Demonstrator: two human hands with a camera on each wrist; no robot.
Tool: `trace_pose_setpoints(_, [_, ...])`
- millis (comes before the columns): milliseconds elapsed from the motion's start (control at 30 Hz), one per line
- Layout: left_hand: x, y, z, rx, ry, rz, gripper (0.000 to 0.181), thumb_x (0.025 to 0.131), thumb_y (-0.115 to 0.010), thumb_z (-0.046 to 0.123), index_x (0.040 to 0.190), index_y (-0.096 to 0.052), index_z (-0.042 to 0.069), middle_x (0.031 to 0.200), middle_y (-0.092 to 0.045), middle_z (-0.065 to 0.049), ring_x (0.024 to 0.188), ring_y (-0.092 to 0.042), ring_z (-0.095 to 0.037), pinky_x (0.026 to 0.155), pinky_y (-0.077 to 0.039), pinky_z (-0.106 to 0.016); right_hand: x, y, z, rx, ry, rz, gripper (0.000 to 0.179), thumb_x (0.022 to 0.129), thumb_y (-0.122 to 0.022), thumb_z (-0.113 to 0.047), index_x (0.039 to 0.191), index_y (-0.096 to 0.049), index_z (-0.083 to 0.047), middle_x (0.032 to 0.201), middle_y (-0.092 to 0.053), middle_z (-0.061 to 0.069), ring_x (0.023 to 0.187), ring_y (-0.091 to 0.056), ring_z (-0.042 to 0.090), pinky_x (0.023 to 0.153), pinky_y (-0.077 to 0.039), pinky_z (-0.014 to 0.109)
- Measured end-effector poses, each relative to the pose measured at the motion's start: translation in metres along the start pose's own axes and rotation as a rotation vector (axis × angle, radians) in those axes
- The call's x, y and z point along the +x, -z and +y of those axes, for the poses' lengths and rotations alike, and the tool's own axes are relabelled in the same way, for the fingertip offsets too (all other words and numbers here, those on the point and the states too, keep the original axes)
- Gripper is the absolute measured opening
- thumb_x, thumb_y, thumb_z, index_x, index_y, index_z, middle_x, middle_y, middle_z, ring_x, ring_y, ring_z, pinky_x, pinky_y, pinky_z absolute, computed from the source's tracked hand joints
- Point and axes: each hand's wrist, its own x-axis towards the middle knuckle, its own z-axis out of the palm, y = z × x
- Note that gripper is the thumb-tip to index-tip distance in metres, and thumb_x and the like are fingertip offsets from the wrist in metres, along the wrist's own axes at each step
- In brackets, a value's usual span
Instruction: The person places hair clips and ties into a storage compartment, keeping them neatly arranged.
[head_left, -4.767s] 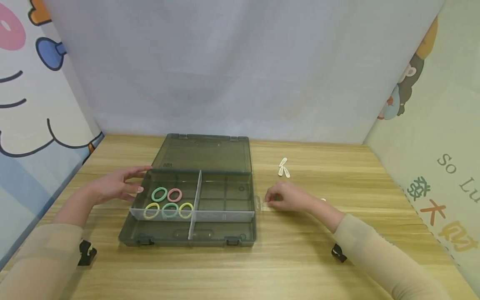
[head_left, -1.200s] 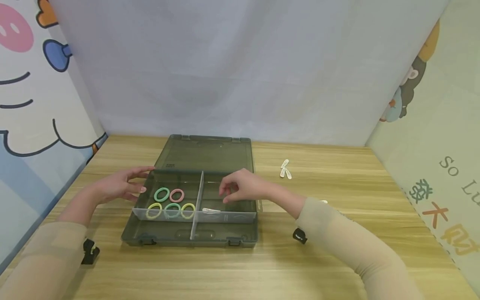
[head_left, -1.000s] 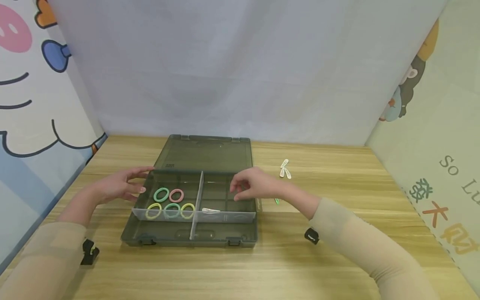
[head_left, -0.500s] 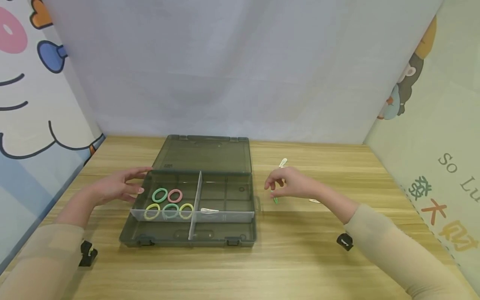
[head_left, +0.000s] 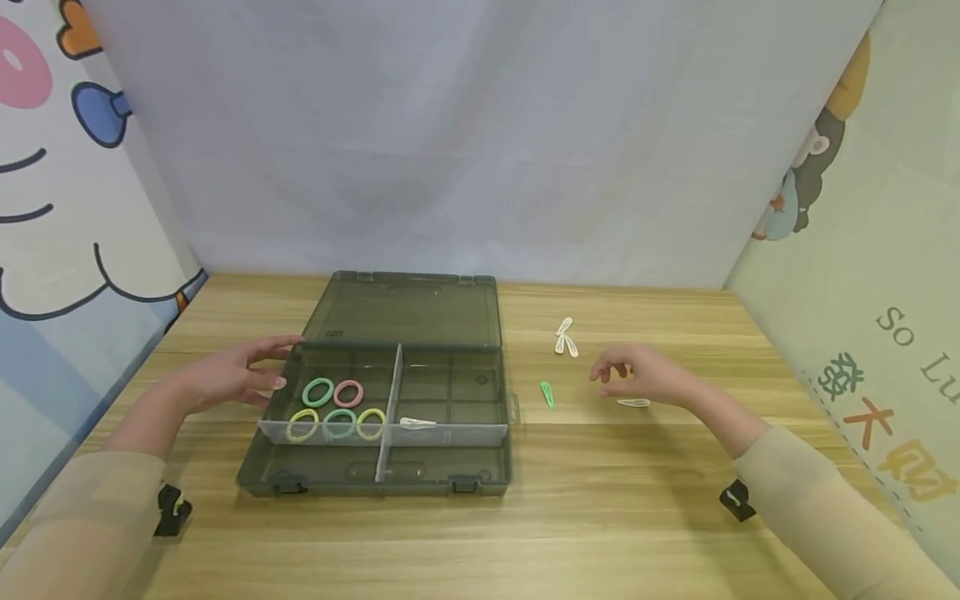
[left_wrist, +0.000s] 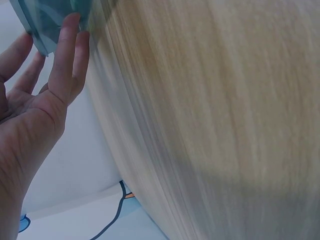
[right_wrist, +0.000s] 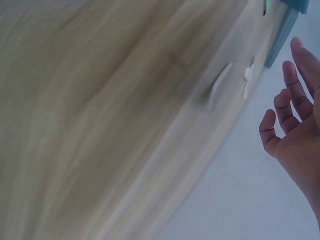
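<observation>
A translucent grey-green divided box (head_left: pixel 450 479) lies open on the table, lid folded back. My left hand (head_left: pixel 228 375) rests against its left side, fingertips and thumb at the edge; in the left wrist view the fingers touch the box corner (left_wrist: pixel 45 25). Green, pink and yellow hair ties (head_left: pixel 348 394) lie in its left compartment. A white snap hair clip (head_left: pixel 417 423) is in the right one, by the front divider. My right hand (head_left: pixel 645 375), holding nothing, hovers over the table, its fingers loosely bent, close to a white hair clip (head_left: pixel 633 403).
Right of the box lies a green hair clip (head_left: pixel 547 394). Behind it are three white hair clips (head_left: pixel 572 346) bunched together. A pale cloth backdrop (head_left: pixel 465 167) stands behind the wooden table (head_left: pixel 600 517), with printed panels at both sides.
A white hair clip now lies in the right compartment. My right hand has moved from over the box out to the right, uncovering the green clip. The left hand has stayed at the box.
</observation>
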Motion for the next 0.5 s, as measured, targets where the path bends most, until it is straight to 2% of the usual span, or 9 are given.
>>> trace_pose_setpoints(333, [0.0,-0.001,-0.001,-0.012,-0.008,0.009,0.076,0.094,-0.056,0.012,0.153,-0.008,0.011,0.152,-0.006,-0.029,0.129,-0.032,-0.052,0.092,-0.049,-0.051,-0.013,-0.003,0.035,0.045,-0.062,-0.011,0.015,0.081,-0.074,-0.01,0.095,-0.07,-0.006,0.088,-0.065,0.001,0.077,-0.052,0.011,0.065,-0.045,0.024])
trace_pose_setpoints(500, [-0.001,-0.001,0.0,-0.015,-0.022,0.002,0.076,0.094,-0.056,0.012,0.153,-0.007,0.01,0.152,-0.005,-0.031,0.13,-0.03,-0.053,0.091,-0.049,-0.052,-0.019,-0.006,0.045,0.055,-0.123,-0.043,0.016,0.082,-0.074,-0.015,0.096,-0.069,-0.009,0.094,-0.067,-0.001,0.086,-0.06,0.014,0.081,-0.053,0.033])
